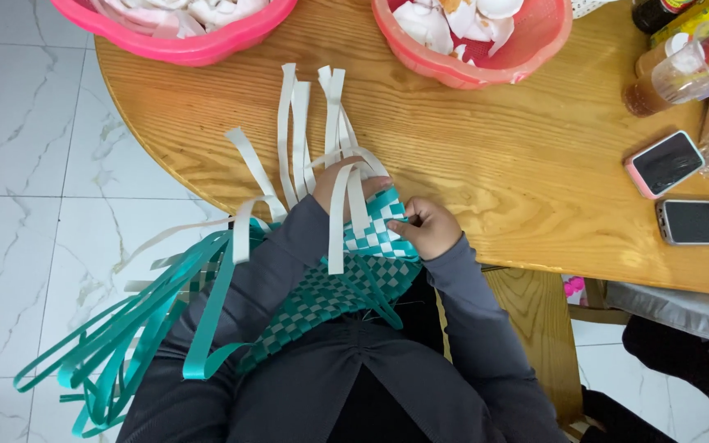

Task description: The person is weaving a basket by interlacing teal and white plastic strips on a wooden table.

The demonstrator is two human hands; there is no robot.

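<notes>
The weave, a checked panel of teal and white strips, lay at the near edge of the table and ran down onto the person's lap. Left hand sat on its far-left part, among the white strips that fanned away over the wood; fingers were hidden under the strips, so its grip could not be told. Right hand was at the weave's right edge, thumb and fingers pinched shut on a teal strip end there. Loose teal strips trailed off to the near left, over the tiled floor. Two pink bowls of white pieces stood at the far edge. Two phones lay screen-up on the right, well apart from the hands, with bottles beyond them.
</notes>
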